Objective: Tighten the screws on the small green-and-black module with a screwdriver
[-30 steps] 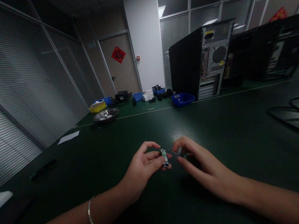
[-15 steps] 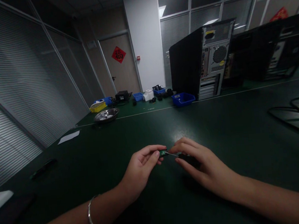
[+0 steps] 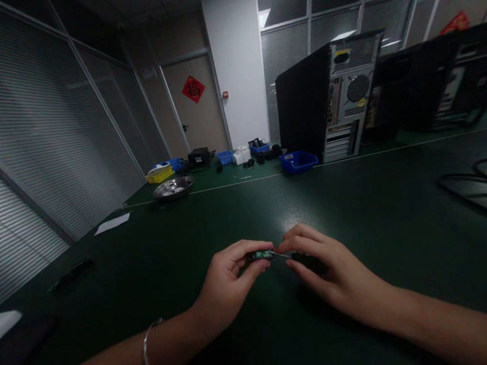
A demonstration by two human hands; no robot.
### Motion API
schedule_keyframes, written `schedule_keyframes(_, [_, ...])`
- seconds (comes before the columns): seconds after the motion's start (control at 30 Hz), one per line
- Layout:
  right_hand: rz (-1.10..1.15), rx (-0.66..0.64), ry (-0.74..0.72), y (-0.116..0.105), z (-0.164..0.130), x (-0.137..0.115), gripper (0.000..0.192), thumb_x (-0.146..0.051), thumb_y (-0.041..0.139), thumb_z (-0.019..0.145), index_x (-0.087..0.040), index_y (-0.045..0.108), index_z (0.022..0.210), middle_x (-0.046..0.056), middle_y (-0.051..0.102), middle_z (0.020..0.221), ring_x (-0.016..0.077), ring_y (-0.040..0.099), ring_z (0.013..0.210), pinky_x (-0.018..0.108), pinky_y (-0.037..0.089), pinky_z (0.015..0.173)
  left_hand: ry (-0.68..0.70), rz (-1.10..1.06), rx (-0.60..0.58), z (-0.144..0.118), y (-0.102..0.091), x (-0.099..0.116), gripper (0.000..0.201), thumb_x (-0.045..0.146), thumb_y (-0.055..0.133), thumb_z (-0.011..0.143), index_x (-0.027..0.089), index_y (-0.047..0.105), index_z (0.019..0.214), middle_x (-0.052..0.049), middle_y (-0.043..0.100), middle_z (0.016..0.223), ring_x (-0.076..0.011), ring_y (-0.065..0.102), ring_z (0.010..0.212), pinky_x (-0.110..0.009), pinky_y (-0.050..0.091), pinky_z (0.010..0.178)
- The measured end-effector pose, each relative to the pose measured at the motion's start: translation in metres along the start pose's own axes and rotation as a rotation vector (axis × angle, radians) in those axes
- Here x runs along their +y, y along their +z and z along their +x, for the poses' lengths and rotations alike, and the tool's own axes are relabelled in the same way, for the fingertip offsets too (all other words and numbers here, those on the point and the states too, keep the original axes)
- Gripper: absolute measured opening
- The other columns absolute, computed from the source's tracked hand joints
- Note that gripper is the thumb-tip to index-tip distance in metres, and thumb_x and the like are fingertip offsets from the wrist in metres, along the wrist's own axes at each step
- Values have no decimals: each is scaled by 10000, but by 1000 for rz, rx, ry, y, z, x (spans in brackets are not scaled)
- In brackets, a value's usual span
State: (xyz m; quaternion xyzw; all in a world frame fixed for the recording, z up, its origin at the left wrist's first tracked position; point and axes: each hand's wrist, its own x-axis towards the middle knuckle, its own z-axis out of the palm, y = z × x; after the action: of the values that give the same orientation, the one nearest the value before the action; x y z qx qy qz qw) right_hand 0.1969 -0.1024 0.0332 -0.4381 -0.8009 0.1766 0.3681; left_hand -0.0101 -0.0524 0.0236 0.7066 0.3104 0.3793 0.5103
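A small green circuit board [image 3: 262, 255] with dark edges is pinched between the thumb and fingers of my left hand [image 3: 230, 280]. A bracelet circles that wrist. My right hand [image 3: 327, 266] is closed around a screwdriver [image 3: 282, 254]; its thin metal shaft points left, and its tip meets the right end of the board. The screwdriver's dark handle is mostly hidden within my right hand. Both hands are just above the green table [image 3: 238, 217].
Beyond my hands stand a metal bowl [image 3: 173, 188], a dark blue bin [image 3: 298, 162] and a computer tower [image 3: 330, 101]. Black cables [image 3: 461, 189] lie at the right. A sheet of paper [image 3: 113, 223] and a dark slim object [image 3: 70, 274] lie at the left.
My left fingers have shifted on the circuit board, turning it so more of its length shows. My right hand with the screwdriver has hardly moved.
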Motion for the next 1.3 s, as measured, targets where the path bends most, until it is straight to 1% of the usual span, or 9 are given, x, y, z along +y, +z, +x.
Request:
schedule_keyframes(0.13, [23,3,-24,-1,0,-1,268,-135,516,912,-243,614,1136,68,586,1044,190,599,917,329,512,805,-32,-33,8,0,0,3,221,205,703,798,189,728,1017,-70,723,1052,-216,670,982,-360,528,927])
schedule_keyframes(0.27, [50,5,-21,0,-1,0,241,-139,510,916,-236,613,1112,67,583,1034,192,593,924,334,505,814,-97,-124,9,4,-1,5,232,179,725,766,171,736,998,-70,743,1004,-185,690,854,-349,555,862])
schedule_keyframes(0.43, [90,12,-27,1,0,0,169,-134,507,916,-211,609,1027,61,583,993,189,583,915,329,493,802,-139,-179,18,7,-1,5,225,159,734,746,157,743,972,-69,754,948,-159,679,783,-315,555,795])
schedule_keyframes(0.57, [117,4,-25,1,0,-3,140,-137,498,925,-205,603,989,63,584,985,188,579,913,334,488,809,-149,-244,-20,6,0,4,214,174,738,748,154,743,962,-74,751,957,-141,670,743,-306,549,773])
schedule_keyframes(0.67, [123,5,-39,0,0,-4,158,-131,497,924,-212,617,989,59,581,977,186,581,906,330,486,805,-151,-259,-43,5,0,3,215,167,736,753,157,738,968,-69,749,968,-138,670,752,-301,548,778])
schedule_keyframes(0.9, [65,19,-18,-1,-1,0,173,-121,507,913,-211,617,1011,61,577,1002,189,579,920,326,480,803,-124,-199,32,6,0,5,225,165,726,769,160,722,994,-64,735,1035,-146,674,837,-285,546,811])
schedule_keyframes(1.0, [45,13,-27,0,-1,2,171,-119,506,911,-209,616,1005,57,564,1000,185,573,914,324,476,795,-130,-188,31,7,1,4,230,149,730,756,158,722,986,-62,739,1024,-157,681,858,-296,549,835])
schedule_keyframes(1.17, [40,-12,-21,-1,0,1,166,-108,502,910,-206,607,993,55,545,1019,177,567,914,316,473,786,-86,-139,4,4,1,4,224,131,718,768,171,734,987,-54,741,1029,-164,673,957,-283,522,908])
schedule_keyframes(1.3, [67,-10,-32,-1,-2,1,136,-117,505,917,-200,600,966,54,551,1007,177,566,930,311,470,804,-102,-168,-20,4,0,2,210,143,723,768,183,742,974,-45,749,983,-145,679,876,-265,539,838])
